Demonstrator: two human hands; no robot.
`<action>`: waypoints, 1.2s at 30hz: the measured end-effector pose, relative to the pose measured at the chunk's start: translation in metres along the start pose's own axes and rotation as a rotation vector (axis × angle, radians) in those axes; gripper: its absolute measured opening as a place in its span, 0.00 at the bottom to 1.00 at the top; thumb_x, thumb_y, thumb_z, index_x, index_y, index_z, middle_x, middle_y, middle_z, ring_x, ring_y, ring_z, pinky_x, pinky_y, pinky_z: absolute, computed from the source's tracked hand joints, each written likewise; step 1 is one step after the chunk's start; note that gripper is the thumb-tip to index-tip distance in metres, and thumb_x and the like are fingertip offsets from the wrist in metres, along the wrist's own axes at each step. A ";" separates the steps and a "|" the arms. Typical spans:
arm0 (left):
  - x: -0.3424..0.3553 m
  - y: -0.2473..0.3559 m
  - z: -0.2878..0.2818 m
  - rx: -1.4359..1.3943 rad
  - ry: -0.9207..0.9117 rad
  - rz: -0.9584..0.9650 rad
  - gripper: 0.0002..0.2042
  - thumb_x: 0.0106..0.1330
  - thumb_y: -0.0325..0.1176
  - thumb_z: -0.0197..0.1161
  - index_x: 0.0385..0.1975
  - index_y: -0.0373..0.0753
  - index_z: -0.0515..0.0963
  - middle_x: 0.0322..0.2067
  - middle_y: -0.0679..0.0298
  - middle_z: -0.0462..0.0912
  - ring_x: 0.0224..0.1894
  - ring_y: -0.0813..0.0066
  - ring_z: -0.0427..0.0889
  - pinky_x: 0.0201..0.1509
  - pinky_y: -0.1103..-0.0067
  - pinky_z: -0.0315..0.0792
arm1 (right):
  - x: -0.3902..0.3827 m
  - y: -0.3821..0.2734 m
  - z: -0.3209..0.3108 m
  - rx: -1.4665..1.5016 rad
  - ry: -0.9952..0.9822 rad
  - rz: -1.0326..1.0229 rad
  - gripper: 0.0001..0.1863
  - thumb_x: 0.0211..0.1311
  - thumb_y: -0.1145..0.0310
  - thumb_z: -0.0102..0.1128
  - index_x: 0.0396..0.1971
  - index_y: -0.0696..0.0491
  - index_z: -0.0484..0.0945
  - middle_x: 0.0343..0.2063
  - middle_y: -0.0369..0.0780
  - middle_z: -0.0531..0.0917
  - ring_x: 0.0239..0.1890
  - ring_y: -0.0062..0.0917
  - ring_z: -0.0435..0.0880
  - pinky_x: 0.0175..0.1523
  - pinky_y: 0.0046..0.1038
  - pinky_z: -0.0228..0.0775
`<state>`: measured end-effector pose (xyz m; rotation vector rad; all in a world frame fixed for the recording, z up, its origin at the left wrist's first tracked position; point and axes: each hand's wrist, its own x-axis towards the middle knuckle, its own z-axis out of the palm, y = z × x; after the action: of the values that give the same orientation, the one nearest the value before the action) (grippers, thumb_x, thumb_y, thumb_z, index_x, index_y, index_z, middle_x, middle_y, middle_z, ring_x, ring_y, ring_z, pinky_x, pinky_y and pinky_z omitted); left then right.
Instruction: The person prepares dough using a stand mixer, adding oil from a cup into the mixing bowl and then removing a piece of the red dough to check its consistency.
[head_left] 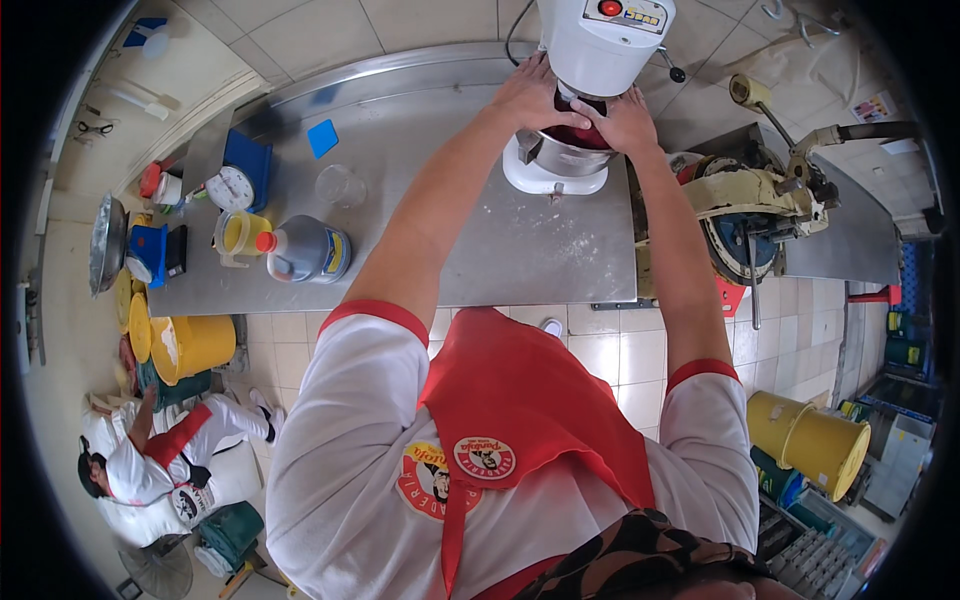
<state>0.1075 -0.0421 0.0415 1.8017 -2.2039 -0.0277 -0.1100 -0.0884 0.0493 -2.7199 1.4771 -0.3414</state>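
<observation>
A white stand mixer point(600, 45) is at the back of the steel table. Its steel mixing bowl point(568, 155) sits over the white base, with something dark red point(588, 137) inside. At the bowl's left side is my left hand point(535, 97), fingers stretched up beside the mixer head and thumb reaching over the bowl opening. My right hand point(622, 122) wraps the right side, its thumb also over the opening. Both hands appear to hold the bowl by its rim; the fingertips are partly hidden behind the mixer head.
On the steel table point(480, 240) stand a capped jug point(308, 250), a yellow-filled measuring jug point(240, 235), a clear container point(340, 186), a blue scraper point(322, 138) and a blue scale point(245, 170). A cream machine point(745, 200) is at right. Another person point(165, 455) is at lower left.
</observation>
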 end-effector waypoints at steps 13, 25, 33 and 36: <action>0.002 0.001 0.003 -0.058 0.025 -0.023 0.73 0.49 0.89 0.58 0.82 0.29 0.48 0.83 0.44 0.48 0.86 0.49 0.43 0.89 0.63 0.41 | 0.003 0.007 0.005 0.124 0.065 0.023 0.57 0.66 0.21 0.48 0.80 0.54 0.62 0.81 0.52 0.56 0.85 0.45 0.50 0.87 0.40 0.42; 0.002 0.007 -0.003 -0.005 -0.022 -0.010 0.73 0.47 0.89 0.60 0.82 0.33 0.50 0.82 0.43 0.49 0.85 0.46 0.44 0.88 0.61 0.41 | -0.003 0.004 -0.001 -0.005 0.038 -0.034 0.56 0.65 0.20 0.49 0.77 0.53 0.68 0.79 0.51 0.62 0.83 0.44 0.55 0.86 0.42 0.44; 0.001 0.002 0.000 -0.022 -0.012 -0.029 0.72 0.49 0.89 0.58 0.83 0.33 0.49 0.83 0.44 0.48 0.85 0.48 0.44 0.88 0.62 0.42 | 0.001 0.003 0.002 0.022 0.013 -0.019 0.57 0.67 0.20 0.45 0.78 0.55 0.65 0.79 0.52 0.62 0.82 0.46 0.56 0.86 0.43 0.43; 0.002 0.002 0.001 -0.028 -0.018 -0.039 0.71 0.50 0.89 0.56 0.83 0.32 0.49 0.83 0.44 0.48 0.85 0.48 0.44 0.88 0.62 0.42 | 0.000 0.006 0.006 0.048 0.045 -0.020 0.57 0.67 0.20 0.46 0.78 0.55 0.64 0.79 0.53 0.62 0.82 0.47 0.56 0.86 0.43 0.43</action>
<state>0.1046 -0.0434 0.0416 1.8369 -2.1691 -0.0829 -0.1135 -0.0920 0.0425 -2.7092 1.4334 -0.4351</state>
